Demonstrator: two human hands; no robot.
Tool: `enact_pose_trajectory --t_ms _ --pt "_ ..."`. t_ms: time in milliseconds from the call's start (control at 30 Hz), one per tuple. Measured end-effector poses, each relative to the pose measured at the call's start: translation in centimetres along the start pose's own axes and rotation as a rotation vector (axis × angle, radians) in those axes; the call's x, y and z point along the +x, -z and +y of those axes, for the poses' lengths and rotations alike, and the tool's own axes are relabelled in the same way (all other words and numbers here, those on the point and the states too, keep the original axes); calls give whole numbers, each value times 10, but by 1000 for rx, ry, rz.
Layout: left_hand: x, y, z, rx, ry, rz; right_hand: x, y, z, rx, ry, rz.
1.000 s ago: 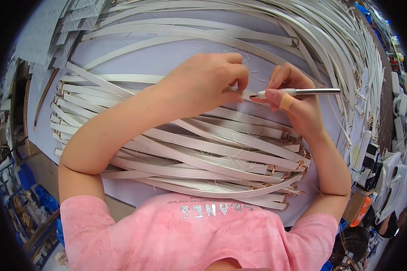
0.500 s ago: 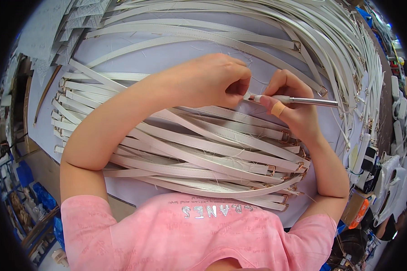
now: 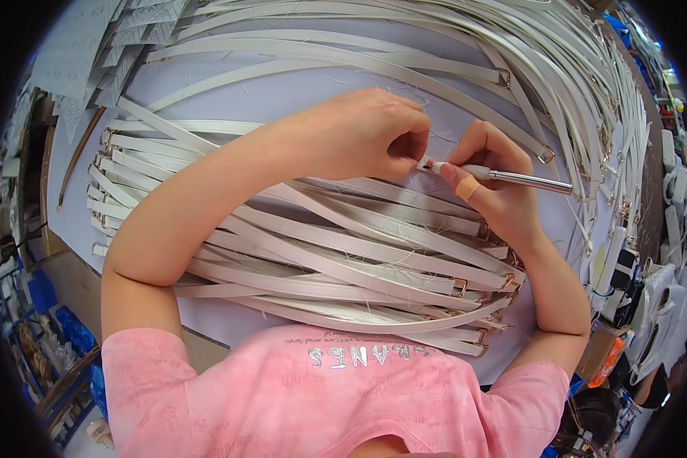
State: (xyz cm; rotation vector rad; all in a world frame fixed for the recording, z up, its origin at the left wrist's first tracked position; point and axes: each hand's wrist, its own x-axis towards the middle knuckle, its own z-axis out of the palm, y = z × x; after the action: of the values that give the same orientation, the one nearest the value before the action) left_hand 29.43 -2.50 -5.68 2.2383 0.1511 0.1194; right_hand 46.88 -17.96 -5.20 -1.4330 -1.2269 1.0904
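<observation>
My left hand (image 3: 385, 137) is closed in a pinch above the middle of the pile. A small whitish bit shows at its fingertips, and the fingers hide the rest, so I cannot make out what it is. My right hand (image 3: 496, 172) grips a pen-like tool (image 3: 530, 182) with a white front part and a silver barrel. The tool's tip points left and meets, or nearly meets, my left fingertips. Beneath both hands lie several narrow white straps (image 3: 359, 243) with gold-coloured buckles (image 3: 459, 287) mostly toward the right end.
More white straps (image 3: 427, 76) curve across the back and down the right side. Stacked pale sheets (image 3: 80, 57) stand at the far left. Loose thread ends lie on the pale table top (image 3: 229, 313). White and black items (image 3: 626, 267) crowd the right edge.
My left hand has shifted slightly to the right. The silver end of the tool has dipped a little. The straps lie as before.
</observation>
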Motion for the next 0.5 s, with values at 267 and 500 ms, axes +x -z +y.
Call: enact_pose_trajectory --t_ms 267,500 --pt "0 7 2 -58 67 -33 0 -1 -1 -45 -2 8" --pt "0 12 -2 -141 155 -84 3 -4 5 2 52 -5"
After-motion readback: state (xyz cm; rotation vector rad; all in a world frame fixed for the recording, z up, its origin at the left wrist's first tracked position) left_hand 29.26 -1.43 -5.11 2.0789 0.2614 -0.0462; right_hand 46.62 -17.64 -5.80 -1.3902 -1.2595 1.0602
